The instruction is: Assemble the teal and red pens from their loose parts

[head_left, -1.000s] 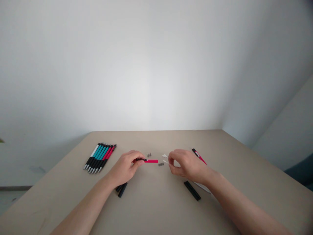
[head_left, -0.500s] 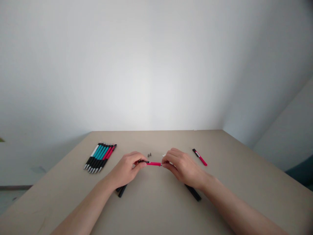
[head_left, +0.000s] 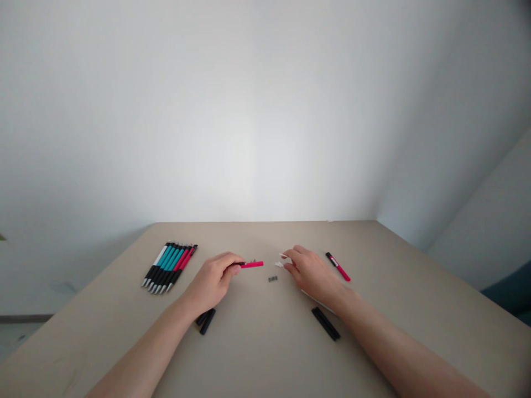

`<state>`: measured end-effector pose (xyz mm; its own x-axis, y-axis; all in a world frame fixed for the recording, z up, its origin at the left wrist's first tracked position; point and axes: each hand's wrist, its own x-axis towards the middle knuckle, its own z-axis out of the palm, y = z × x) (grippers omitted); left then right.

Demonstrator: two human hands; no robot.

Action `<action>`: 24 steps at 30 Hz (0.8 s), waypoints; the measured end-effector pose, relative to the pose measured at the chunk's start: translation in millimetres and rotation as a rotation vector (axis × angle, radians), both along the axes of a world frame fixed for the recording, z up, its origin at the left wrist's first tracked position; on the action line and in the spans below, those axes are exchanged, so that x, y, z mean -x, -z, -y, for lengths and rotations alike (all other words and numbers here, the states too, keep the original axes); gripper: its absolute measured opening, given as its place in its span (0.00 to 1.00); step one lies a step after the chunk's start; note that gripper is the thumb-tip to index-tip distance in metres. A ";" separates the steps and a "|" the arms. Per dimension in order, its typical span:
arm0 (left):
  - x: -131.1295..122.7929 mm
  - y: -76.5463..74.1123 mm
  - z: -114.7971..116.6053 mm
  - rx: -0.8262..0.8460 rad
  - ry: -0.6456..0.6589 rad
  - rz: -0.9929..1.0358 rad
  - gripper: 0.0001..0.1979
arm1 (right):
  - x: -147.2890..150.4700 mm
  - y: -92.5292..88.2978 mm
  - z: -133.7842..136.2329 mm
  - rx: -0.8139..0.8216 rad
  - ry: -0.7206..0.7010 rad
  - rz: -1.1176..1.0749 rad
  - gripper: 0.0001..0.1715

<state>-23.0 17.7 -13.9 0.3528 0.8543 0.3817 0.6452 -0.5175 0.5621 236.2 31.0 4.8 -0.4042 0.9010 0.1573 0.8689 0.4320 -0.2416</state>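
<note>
In the head view, the left hand (head_left: pixel 216 278), left of centre in the lower half of the frame, pinches a red barrel (head_left: pixel 253 265) pointing toward the middle. Right of centre, the right hand (head_left: pixel 314 271) grips a white stick (head_left: pixel 283 255) at its fingertips, near white bits (head_left: pixel 279 265) it may be touching, too small to be sure. Pens (head_left: pixel 169 269) lie in a row at centre-left, black tubes (head_left: pixel 326 324) at lower right.
</note>
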 end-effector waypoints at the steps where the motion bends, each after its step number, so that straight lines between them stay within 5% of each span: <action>1: -0.3 0.1 0.0 0.005 0.013 0.002 0.10 | 1.1 1.0 -2.0 0.012 0.002 0.008 0.13; 24: -1.7 -3.9 2.5 0.027 0.036 -0.004 0.09 | 4.2 4.8 -9.5 0.049 0.016 0.008 0.15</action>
<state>-21.3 15.2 -10.0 0.3851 0.8510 0.3570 0.6288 -0.5251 0.5735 232.0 40.5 0.1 -0.3911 0.9138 0.1094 0.8775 0.4061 -0.2551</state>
